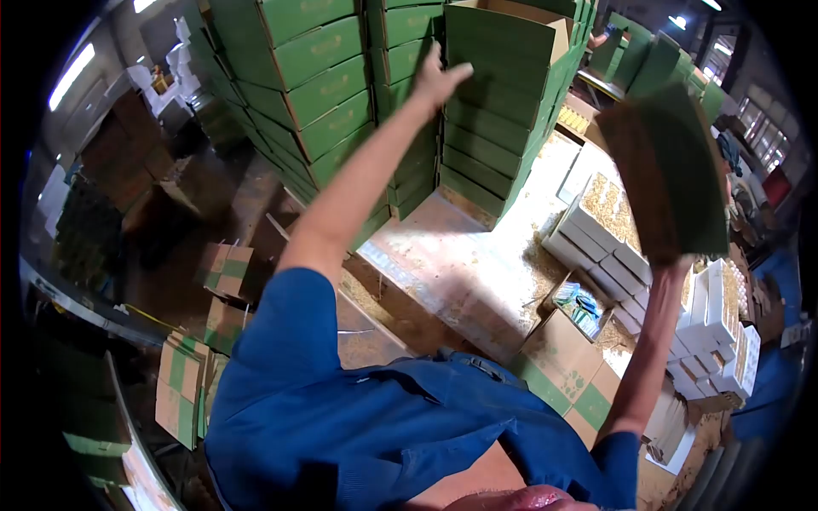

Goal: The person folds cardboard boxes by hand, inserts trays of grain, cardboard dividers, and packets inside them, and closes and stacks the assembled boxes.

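Observation:
My left hand (439,81) reaches up to the tall stacks of green cardboard boxes, its fingers spread and holding nothing. It is in front of the seam beside the nearest stack (481,111); I cannot tell whether it touches the cardboard. The top box of that stack looks open, with a brown inside edge showing. On the other side, my right hand (671,262) grips the lower end of a green and brown cardboard box (669,170), raised and tilted. The box hides most of that hand's fingers.
White trays filled with straw-coloured material (607,213) are stacked at the right. A small carton of blue and green packets (579,308) lies near my front. Flattened cardboard (181,387) leans at the lower left. More green boxes (648,64) stand behind, near another person's hand (600,38).

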